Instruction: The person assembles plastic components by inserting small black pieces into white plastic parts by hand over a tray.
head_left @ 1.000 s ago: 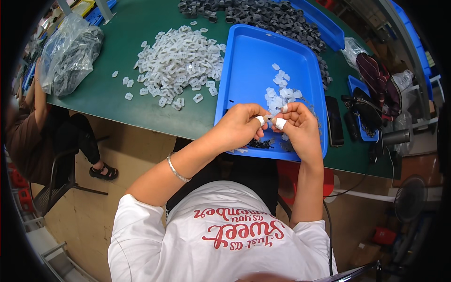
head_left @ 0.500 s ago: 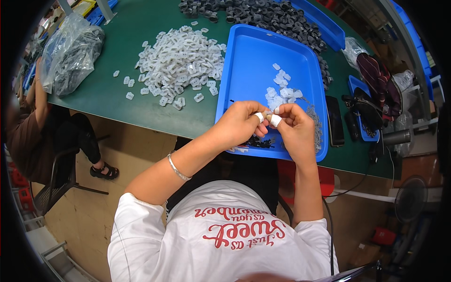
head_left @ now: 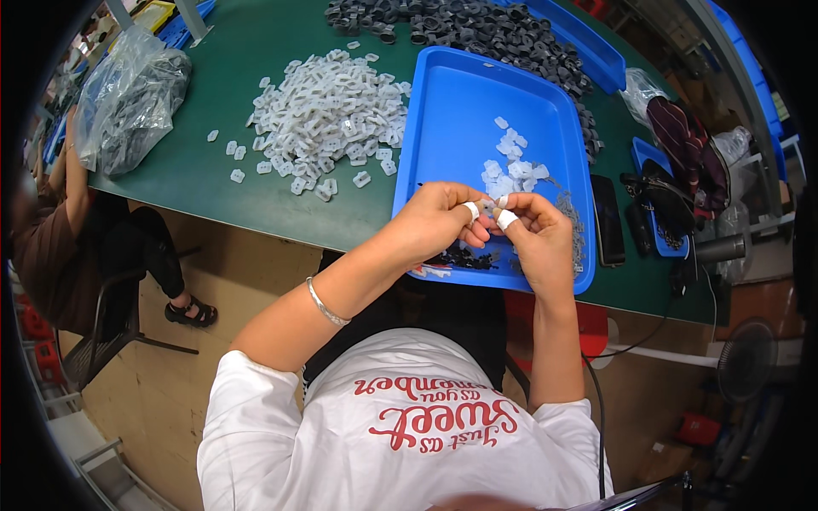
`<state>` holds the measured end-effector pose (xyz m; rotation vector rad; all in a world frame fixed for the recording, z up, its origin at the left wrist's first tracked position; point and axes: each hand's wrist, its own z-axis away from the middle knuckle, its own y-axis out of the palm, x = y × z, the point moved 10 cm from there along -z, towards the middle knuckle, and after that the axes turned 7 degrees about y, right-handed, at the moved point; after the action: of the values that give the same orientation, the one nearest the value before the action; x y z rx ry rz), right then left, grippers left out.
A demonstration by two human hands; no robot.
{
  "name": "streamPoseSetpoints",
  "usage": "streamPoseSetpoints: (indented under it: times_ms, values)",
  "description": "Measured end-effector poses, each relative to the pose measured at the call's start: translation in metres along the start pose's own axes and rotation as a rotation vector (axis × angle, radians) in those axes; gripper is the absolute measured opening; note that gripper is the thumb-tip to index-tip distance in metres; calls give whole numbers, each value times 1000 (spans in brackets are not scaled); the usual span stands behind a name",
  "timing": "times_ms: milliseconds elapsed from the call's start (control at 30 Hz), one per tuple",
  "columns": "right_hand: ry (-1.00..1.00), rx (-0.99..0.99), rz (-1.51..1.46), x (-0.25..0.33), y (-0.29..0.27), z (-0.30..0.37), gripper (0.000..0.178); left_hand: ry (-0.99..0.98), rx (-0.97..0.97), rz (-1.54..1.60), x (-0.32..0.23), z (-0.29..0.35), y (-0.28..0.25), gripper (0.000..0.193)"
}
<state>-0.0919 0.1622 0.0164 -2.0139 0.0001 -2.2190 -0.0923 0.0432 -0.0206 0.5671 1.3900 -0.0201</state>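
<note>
"Both hands meet over the near part of the tray. How are they set?"

"Pinched narrow, tip to tip. The left hand (head_left: 433,223) and the right hand (head_left: 545,243) share a small piece (head_left: 488,206), pale or greyish. Fingertips cover most of it, so I cannot tell whether it is one part or two pressed together."

"What might spoil that hold?"

"A slip, I'd judge. The piece is tiny, and the white wraps (head_left: 506,219) on some of the fingers could dull their feel. Uneven pressure might make it spring out, or push it in crooked if two parts are being joined."

"Where would it land?"

"Probably in the blue tray (head_left: 460,102). Just below the left hand lie little black bits (head_left: 467,257), and a pale piece among those should be easy to spot. Beyond the fingers sit translucent pieces (head_left: 515,175), where it could get lost. Small grey bits (head_left: 569,217) lie along the right side."

"And the tray itself?"

"Its near side is at the edge of the counter (head_left: 230,51), so a knock from a forearm could tip or shift it. A dark phone (head_left: 607,220) lies just beside it on the right."

"Farther off?"

"On the left, a heap of pale parts (head_left: 328,111) with a few strays near the counter's edge; a careless sweep could send those to the floor. Behind the tray, a mass of dark parts (head_left: 511,38)."
</note>
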Motion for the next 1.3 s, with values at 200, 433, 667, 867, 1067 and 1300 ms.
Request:
streamPoseSetpoints:
  times_ms: [200, 433, 667, 867, 1067, 1300]
  values:
    - [-39, -41, 31, 0, -1, 0, 13, -17, -18, 5, -2, 1, -1, 28]
    - [-34, -41, 32, -1, -2, -1, 13, -14, -9, 24, -3, 1, 0, 27]
    - [-88, 19, -13, 5, -1, 3, 15, 129, -62, -91, -20, 13, -4, 21]
    - [-269, -318, 404, 40, -79, -22, 19, 737, -547, -689, -126, 68, -79, 15]
    - [-262, -172, 1157, 28, -51, -56, 36, 617, -761, -1433, -152, 81, -158, 31]
    - [-347, 32, 1094, 32, 4, -42, 43, 818, -533, -1366, -134, 71, -82, 31]
